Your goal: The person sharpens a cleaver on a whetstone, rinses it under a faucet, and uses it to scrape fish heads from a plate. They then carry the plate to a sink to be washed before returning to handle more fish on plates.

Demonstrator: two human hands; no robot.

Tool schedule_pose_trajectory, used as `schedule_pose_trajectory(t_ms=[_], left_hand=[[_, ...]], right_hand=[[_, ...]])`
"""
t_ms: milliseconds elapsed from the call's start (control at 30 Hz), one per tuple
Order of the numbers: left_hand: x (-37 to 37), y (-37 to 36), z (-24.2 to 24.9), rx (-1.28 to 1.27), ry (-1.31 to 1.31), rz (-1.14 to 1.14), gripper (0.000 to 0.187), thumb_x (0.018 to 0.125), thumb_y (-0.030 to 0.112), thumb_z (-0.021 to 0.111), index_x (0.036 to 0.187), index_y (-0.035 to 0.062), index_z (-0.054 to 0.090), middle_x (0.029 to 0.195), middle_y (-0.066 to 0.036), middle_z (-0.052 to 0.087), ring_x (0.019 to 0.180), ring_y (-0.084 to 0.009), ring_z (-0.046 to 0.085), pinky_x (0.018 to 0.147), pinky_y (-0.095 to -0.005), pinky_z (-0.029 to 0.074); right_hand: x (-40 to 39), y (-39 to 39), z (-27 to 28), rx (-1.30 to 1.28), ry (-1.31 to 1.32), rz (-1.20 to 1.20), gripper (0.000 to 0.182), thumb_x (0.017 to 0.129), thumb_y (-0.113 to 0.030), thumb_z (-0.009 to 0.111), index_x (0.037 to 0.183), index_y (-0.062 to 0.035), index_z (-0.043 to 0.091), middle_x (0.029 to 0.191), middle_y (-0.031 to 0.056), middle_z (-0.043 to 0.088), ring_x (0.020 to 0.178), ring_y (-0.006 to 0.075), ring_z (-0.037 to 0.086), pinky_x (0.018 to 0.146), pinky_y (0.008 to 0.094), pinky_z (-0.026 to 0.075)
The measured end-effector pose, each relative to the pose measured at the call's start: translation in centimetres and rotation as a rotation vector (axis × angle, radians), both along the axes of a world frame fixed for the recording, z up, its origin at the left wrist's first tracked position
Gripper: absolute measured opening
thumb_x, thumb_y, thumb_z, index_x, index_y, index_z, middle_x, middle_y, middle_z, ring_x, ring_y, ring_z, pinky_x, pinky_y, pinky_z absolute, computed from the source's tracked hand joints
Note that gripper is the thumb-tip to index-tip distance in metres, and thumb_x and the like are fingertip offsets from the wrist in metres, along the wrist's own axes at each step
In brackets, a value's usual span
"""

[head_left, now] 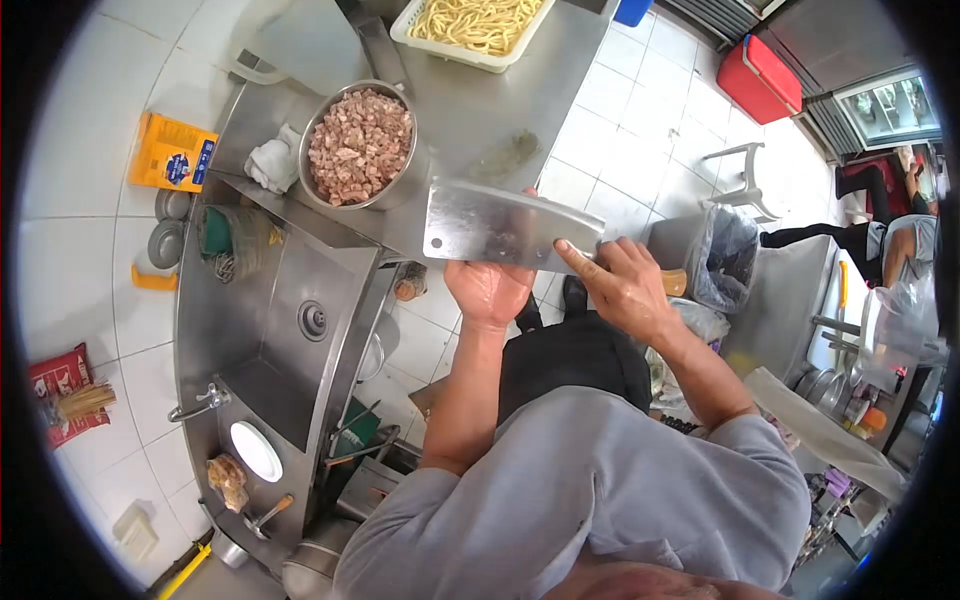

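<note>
My right hand [630, 290] is closed around the wooden handle [675, 283] of a cleaver [485, 222], with its index finger stretched along the blade. The broad metal blade is held level in front of me, wet-looking, with a small hole near its far left corner. Behind and under the blade lies my left hand [490, 290], palm up and open. Most of its fingers are hidden by the metal, though a fingertip shows past the upper edge. Left of the blade, a steel bowl [416, 165] of diced raw meat [360, 145] stands on the steel counter [455, 110].
A white basket [480, 62] of thick noodles [475, 22] sits on the counter's far side. At left is a steel sink [285, 365] with a faucet [205, 400]. A lined bin [725, 260] and a stool [745, 180] stand right. Another person [885, 225] is at far right.
</note>
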State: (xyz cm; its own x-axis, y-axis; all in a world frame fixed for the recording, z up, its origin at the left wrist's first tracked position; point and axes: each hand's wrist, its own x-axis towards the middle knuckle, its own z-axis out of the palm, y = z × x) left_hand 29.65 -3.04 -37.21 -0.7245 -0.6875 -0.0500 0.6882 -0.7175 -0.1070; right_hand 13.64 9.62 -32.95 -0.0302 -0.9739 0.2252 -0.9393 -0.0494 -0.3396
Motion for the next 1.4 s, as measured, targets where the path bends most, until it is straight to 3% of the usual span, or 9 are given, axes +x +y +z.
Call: schedule_pose_trajectory(t_ms=[233, 400, 433, 467, 533, 700, 833, 933, 1400], left_hand=[[0.4, -0.5, 0.4, -0.052, 0.09, -0.048, 0.076, 0.098, 0.051, 0.035, 0.145, -0.0088, 0.03, 0.154, -0.023, 0.027, 0.146, -0.0382, 0.019, 0.119, -0.0517, 0.02], [0.1, -0.8, 0.8, -0.305, 0.063, -0.024, 0.08, 0.097, 0.058, 0.034, 0.151, -0.0001, 0.023, 0.156, -0.022, 0.025, 0.146, -0.0363, 0.02, 0.12, -0.0485, 0.016], [0.1, -0.6, 1.3, -0.448, -0.415, -0.027, 0.077, 0.098, 0.058, 0.034, 0.152, 0.0036, 0.024, 0.157, -0.02, 0.022, 0.146, -0.0344, 0.022, 0.119, -0.0477, 0.017], [0.3, -1.0, 0.8, -0.26, -0.196, -0.067, 0.074, 0.099, 0.056, 0.034, 0.151, 0.0042, 0.026, 0.156, -0.019, 0.027, 0.145, -0.0335, 0.025, 0.118, -0.0479, 0.02], [0.8, -1.2, -3.5, -0.274, -0.149, -0.126, 0.073, 0.1, 0.057, 0.032, 0.149, 0.004, 0.031, 0.151, -0.019, 0.037, 0.14, -0.034, 0.035, 0.116, -0.0483, 0.025], [1.7, 0.9, -0.1, -0.349, -0.447, -0.165, 0.055, 0.101, 0.047, 0.043, 0.119, -0.0015, 0.06, 0.117, -0.014, 0.065, 0.11, -0.0211, 0.058, 0.095, -0.0387, 0.044], [1.1, 2.2, 3.2, -0.709, -1.006, -0.2, 0.021, 0.087, 0.015, 0.074, 0.1, -0.0008, 0.067, 0.09, -0.005, 0.068, 0.082, -0.009, 0.061, 0.078, -0.0239, 0.049], [0.6, 2.6, 4.4, -0.717, -1.12, -0.187, 0.022, 0.087, 0.019, 0.075, 0.091, -0.0011, 0.066, 0.078, 0.0, 0.064, 0.068, -0.004, 0.051, 0.061, -0.0199, 0.04], [2.0, 2.4, 5.3, -0.727, -1.22, -0.196, 0.028, 0.089, 0.024, 0.072, 0.092, -0.0035, 0.068, 0.083, -0.008, 0.069, 0.079, -0.0129, 0.065, 0.076, -0.0258, 0.052]], right_hand=[[0.5, 0.2, 1.0, 0.038, 0.007, 0.051, 0.068, 0.076, -0.003, 0.065, 0.139, -0.029, 0.055, 0.075, 0.0028, 0.047, 0.073, 0.0217, 0.05, 0.065, 0.0356, 0.043], [1.2, 0.2, 2.7, 0.02, -0.076, 0.117, 0.065, 0.077, -0.004, 0.065, 0.137, -0.0259, 0.056, 0.073, 0.0033, 0.048, 0.068, 0.0211, 0.05, 0.062, 0.0339, 0.044], [1.4, 0.2, 3.2, 0.034, -0.152, 0.152, 0.061, 0.079, -0.004, 0.065, 0.137, -0.023, 0.057, 0.071, 0.0042, 0.05, 0.065, 0.0208, 0.051, 0.06, 0.0331, 0.045], [1.6, 0.3, 3.8, 0.033, -0.153, 0.159, 0.061, 0.079, -0.004, 0.065, 0.137, -0.023, 0.057, 0.071, 0.0042, 0.05, 0.065, 0.0208, 0.051, 0.06, 0.0331, 0.045], [2.0, 0.7, 4.6, 0.224, -0.959, 0.1, 0.051, 0.087, -0.007, 0.063, 0.136, -0.0161, 0.056, 0.067, 0.0063, 0.053, 0.057, 0.0176, 0.052, 0.054, 0.032, 0.044], [0.9, 0.8, 4.3, 0.413, -1.677, -0.16, 0.018, 0.102, -0.022, 0.053, 0.097, -0.0046, 0.053, 0.064, 0.0044, 0.052, 0.049, 0.0125, 0.049, 0.045, 0.0285, 0.043], [0.6, 0.6, 3.3, 0.379, -1.808, -0.267, 0.015, 0.101, -0.02, 0.054, 0.101, -0.0056, 0.055, 0.061, 0.0034, 0.048, 0.048, 0.0126, 0.047, 0.044, 0.0282, 0.042], [0.7, 0.7, 3.4, 0.357, -1.871, -0.266, 0.016, 0.102, -0.021, 0.052, 0.101, -0.0056, 0.056, 0.062, 0.0015, 0.049, 0.049, 0.0102, 0.047, 0.044, 0.0255, 0.04], [0.7, 1.6, 2.6, 0.346, -2.003, -0.286, 0.016, 0.098, -0.02, 0.057, 0.107, -0.0072, 0.056, 0.06, 0.0023, 0.046, 0.045, 0.012, 0.044, 0.041, 0.0269, 0.038]])
